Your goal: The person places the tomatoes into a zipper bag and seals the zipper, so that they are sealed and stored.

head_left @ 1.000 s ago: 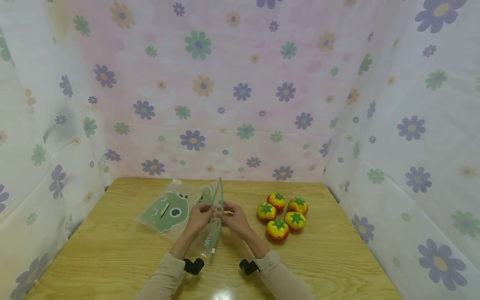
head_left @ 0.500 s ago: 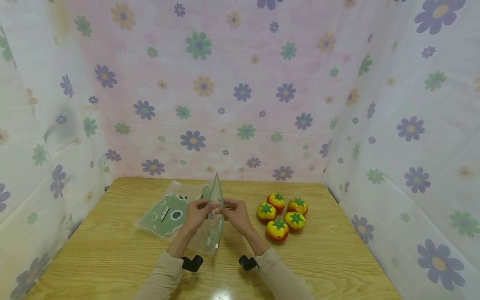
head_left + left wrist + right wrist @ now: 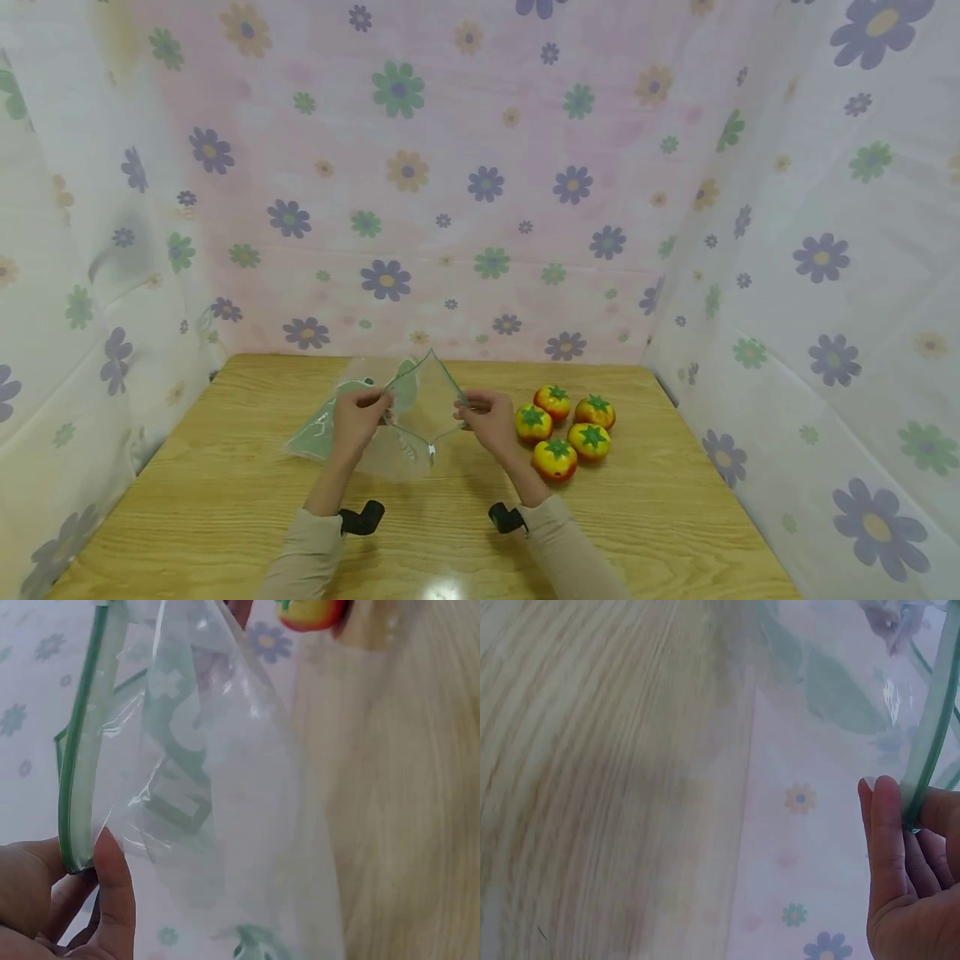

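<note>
A clear plastic zip bag [image 3: 408, 385] with a green cartoon print has its mouth spread into a diamond, a green zip strip [image 3: 71, 765] along the rim. My left hand [image 3: 356, 421] pinches the rim's left side between thumb and fingers. On the opposite side my right hand [image 3: 492, 421] pinches the other rim; the right wrist view shows its fingers [image 3: 889, 847] at the green strip. The bag's body extends away to the left, partly behind my left hand. No object shows inside the bag.
Several yellow-and-red fruits [image 3: 555, 460] with green leafy tops sit grouped on the wooden table [image 3: 660, 517], just right of my right hand. Flower-patterned cloth [image 3: 450, 167] walls the table at the back and both sides.
My hands have moved apart, left hand leftward and right hand rightward. The bag's mouth has gone from a narrow slit to a wide diamond. The fruits have stayed put.
</note>
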Tool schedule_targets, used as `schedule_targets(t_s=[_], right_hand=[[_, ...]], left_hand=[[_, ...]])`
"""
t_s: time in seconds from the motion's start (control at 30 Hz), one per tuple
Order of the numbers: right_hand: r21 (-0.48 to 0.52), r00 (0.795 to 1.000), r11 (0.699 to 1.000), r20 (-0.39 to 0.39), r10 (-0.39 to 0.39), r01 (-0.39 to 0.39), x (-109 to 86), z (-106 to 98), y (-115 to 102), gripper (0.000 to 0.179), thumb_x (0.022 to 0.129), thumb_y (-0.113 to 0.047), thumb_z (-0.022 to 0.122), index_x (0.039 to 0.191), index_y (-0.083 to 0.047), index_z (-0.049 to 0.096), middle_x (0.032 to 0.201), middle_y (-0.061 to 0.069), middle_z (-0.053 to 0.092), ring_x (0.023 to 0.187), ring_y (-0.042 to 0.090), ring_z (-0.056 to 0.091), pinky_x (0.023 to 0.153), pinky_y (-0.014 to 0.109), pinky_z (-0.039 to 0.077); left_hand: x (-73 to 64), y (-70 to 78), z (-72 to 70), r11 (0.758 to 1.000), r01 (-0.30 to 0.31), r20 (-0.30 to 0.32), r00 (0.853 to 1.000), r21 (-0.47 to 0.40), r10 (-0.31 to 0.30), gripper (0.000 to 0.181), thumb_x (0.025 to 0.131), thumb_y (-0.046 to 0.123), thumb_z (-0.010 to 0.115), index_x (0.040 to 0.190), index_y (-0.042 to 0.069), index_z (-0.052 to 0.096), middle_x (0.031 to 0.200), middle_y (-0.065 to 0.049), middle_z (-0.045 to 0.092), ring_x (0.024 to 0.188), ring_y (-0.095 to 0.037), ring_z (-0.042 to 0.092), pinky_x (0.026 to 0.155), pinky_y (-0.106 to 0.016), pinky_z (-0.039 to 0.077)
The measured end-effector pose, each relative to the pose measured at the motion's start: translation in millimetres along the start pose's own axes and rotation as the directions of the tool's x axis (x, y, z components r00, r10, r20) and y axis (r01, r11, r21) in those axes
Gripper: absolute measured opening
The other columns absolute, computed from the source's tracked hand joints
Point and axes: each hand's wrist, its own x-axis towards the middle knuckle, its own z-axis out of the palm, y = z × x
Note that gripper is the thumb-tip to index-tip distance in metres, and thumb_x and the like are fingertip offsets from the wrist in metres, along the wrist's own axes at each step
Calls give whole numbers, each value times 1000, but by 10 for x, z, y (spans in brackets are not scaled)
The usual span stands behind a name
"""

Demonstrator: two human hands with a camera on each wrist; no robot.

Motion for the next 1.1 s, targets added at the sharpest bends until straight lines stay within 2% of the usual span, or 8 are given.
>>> schedule_targets(t_s=[0.1,0.27,0.4,0.53,0.7,0.9,1.1], right_hand=[[-2,1000,1000,8,-6,6,4,-63,-31,22,93,11,65,114,15,68,105,34,71,89,44,73,68,29,64],[1,999,1000,32,4,-4,28,-162,-22,19,93,10,65,111,15,69,106,35,69,90,44,73,70,28,64],[6,999,1000,41,16,-16,26,-195,-26,18,95,10,63,111,16,68,109,37,68,93,44,73,74,31,64],[-4,998,1000,62,18,-18,-23,-218,-128,18,96,11,61,111,18,68,110,41,65,97,50,70,78,38,64],[-15,997,999,62,40,-39,-78,-227,-272,17,95,12,61,109,18,68,107,36,68,98,52,69,77,36,64],[-9,997,998,52,55,-55,-17,-243,-85,18,96,10,61,111,17,68,110,38,67,100,52,68,76,33,64],[-46,993,997,99,65,-60,32,-291,-5,21,98,1,64,114,13,68,111,34,68,96,41,73,77,32,64]], left_hand=[[14,83,-128,1000,2,-43,999,-5,-2,26,98,4,67,113,-17,69,84,-14,73,61,-5,66,61,-17,59],[39,167,-295,997,35,-76,996,-75,-40,28,98,0,65,118,-20,64,80,-4,72,59,-4,67,63,-20,61],[53,182,-334,992,48,-101,993,-117,-60,31,98,-2,62,121,-23,60,81,-3,71,61,-5,69,62,-20,61],[54,172,-336,989,56,-115,991,-140,-72,32,98,-3,62,123,-24,59,83,-5,71,60,-4,68,62,-19,61],[49,164,-333,989,60,-110,991,-132,-75,32,99,-2,61,123,-23,59,85,-4,71,60,-3,68,62,-18,61],[48,156,-339,993,74,-88,993,-94,-82,29,100,-2,61,122,-20,61,89,-8,71,63,-4,69,66,-22,62],[82,159,-358,995,100,1,995,-13,-100,31,103,6,60,125,-16,61,95,-11,70,69,-5,68,70,-23,63]])
